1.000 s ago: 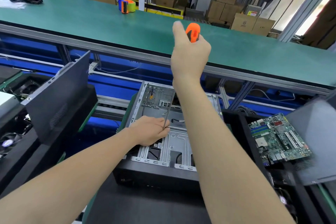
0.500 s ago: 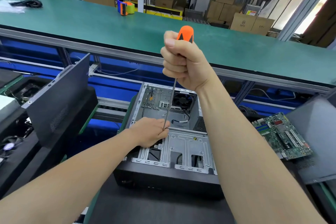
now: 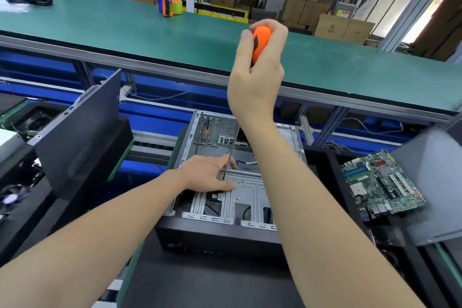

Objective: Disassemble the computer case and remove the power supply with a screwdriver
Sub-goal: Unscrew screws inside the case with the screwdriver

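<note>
The computer case (image 3: 212, 235) is laid on its side on a dark mat just in front of the person, with its open side turned up and its black front panel nearest. Its bare metal frame (image 3: 250, 182) is exposed. The left hand (image 3: 212, 175) is rested on that frame, and the thin shaft of the screwdriver (image 3: 260, 42) is held low down between its thumb and curled fingers, the tip being set into the frame. To the right of the case, a green circuit board (image 3: 382, 187) is laid tilted on black cases. To the left, a dark side panel (image 3: 82, 137) is propped upright. Above the case, the orange handle of the screwdriver is gripped in the raised right hand (image 3: 257, 77), with the fingers and thumb wrapped round its top. Further back, a long green belt (image 3: 125, 22) is seen, on which a tape dispenser (image 3: 171, 6) is stood. Cardboard boxes (image 3: 332, 25) are stacked beyond it.
</note>
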Demonstrator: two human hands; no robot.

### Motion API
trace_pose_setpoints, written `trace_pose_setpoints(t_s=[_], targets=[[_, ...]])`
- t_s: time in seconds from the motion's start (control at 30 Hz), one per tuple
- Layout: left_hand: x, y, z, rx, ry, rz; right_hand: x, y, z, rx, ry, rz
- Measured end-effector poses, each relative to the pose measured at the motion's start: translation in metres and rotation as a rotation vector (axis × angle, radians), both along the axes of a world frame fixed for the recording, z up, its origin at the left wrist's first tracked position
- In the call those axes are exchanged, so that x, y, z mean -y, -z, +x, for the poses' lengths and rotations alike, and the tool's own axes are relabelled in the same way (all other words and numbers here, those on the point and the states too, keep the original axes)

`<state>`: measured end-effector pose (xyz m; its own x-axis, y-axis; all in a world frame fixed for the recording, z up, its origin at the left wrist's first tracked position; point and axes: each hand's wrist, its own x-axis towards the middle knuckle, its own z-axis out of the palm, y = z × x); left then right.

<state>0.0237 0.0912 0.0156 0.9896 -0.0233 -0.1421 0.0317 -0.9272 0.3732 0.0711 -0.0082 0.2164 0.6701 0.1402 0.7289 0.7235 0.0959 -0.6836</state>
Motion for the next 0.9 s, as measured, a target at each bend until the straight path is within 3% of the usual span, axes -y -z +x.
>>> trace_pose_setpoints(t_s=[0.17, 0.3, 0.47, 0.67, 0.73, 0.83, 0.9], targets=[[-0.014, -0.020, 0.000, -0.182, -0.031, -0.509, 0.012, -0.012, 0.027, -0.207, -0.119, 0.019], [-0.021, -0.030, -0.001, -0.192, -0.028, -0.501, 0.017, -0.016, 0.028, -0.411, -0.391, 0.031], [-0.022, -0.026, -0.011, 0.024, -0.012, -0.487, 0.025, -0.018, 0.033, -0.486, -0.707, -0.063], [-0.002, -0.011, -0.022, 0.203, -0.110, -0.539, 0.024, -0.022, 0.032, -0.509, -0.759, -0.117], [0.001, -0.009, -0.022, 0.246, -0.147, -0.507, 0.022, -0.024, 0.027, -0.492, -0.675, -0.147], [0.004, -0.009, -0.022, 0.271, -0.149, -0.450, 0.015, -0.022, 0.012, -0.338, -0.210, -0.250], [0.006, -0.010, -0.022, 0.287, -0.148, -0.418, 0.006, -0.018, -0.002, -0.342, 0.039, -0.135]])
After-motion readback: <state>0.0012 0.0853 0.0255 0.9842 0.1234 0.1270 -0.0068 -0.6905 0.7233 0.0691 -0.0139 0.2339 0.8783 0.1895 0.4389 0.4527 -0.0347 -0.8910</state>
